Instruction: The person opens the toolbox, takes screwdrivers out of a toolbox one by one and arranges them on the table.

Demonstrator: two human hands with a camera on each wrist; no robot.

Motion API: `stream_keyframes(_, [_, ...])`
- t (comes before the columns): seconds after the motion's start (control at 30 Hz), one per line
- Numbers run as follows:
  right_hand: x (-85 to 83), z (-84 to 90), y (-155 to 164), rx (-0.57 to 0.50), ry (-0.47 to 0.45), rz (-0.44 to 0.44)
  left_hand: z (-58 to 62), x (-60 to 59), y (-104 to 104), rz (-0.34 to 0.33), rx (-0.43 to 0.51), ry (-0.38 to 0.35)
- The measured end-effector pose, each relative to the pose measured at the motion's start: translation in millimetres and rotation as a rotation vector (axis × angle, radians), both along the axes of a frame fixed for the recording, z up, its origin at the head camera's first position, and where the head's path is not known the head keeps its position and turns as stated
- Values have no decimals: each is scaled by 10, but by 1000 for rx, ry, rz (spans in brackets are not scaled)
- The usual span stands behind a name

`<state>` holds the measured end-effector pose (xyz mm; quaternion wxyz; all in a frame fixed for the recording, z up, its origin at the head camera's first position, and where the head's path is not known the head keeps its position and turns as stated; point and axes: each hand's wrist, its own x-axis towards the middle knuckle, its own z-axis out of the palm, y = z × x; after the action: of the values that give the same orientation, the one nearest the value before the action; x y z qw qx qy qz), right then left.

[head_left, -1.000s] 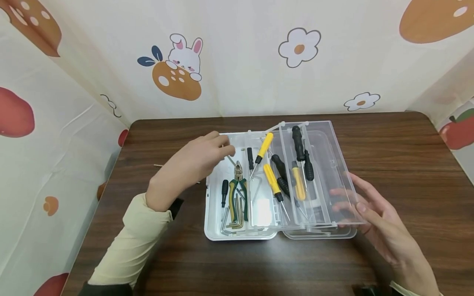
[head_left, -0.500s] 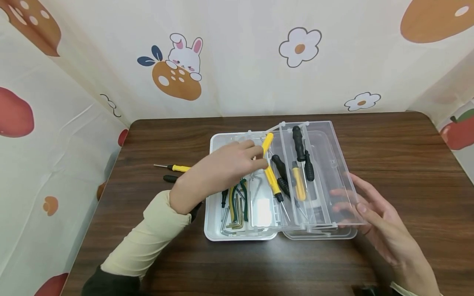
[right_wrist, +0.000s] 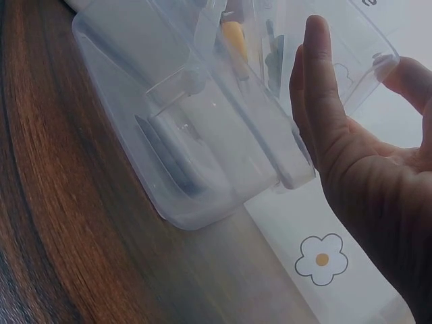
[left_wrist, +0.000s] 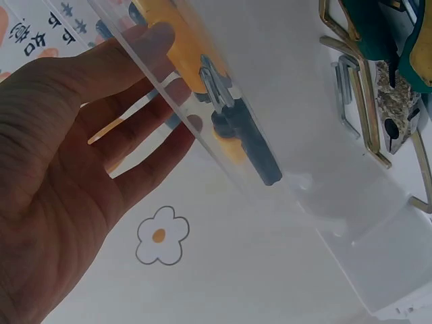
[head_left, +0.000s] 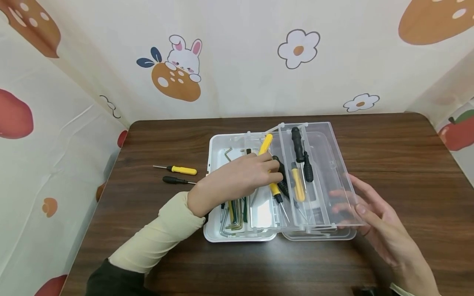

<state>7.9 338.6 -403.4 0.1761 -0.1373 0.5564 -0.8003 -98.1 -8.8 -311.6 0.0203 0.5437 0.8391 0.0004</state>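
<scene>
While two screwdrivers (head_left: 175,169) lie outside, both hands (head_left: 246,174) touch the toolbox (head_left: 222,144).

Our left hand (head_left: 240,179) covers part of the pliers (head_left: 237,207) and the yellow screwdriver (head_left: 272,181), so we cannot tell what its fingers (head_left: 274,170) touch. The picture's edge cuts off our right hand (head_left: 385,230).

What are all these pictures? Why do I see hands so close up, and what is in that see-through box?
A person wears three cameras: one on the head, one on each wrist. The head view shows a wooden table with a clear toolbox full of screwdrivers and pliers. The left hand reaches in over a yellow screwdriver; whether it grips it is hidden. The right hand rests open against the box's side. Two small screwdrivers lie on the table. The wrist views show those hands very near.
</scene>
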Motion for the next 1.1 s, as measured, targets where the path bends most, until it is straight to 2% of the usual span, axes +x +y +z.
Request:
stream_keyframes(0.4, [16,8,-6,23,8,-10,-24,15,20,12,-24,-29])
stream_keyframes(0.57, [7,-28,-4,-67,35,16,-19,32,31,25,-45,-48])
stream_keyframes(0.7, [11,-42,-10,-95,38,22,-16,38,25,25,-51,-54])
stream_keyframes(0.9, [6,-35,-19,-90,45,23,40,29,-40,38,-48,-14])
stream_keyframes(1.1, [-10,-29,-24,-105,47,35,124,24,-160,98,-26,-13])
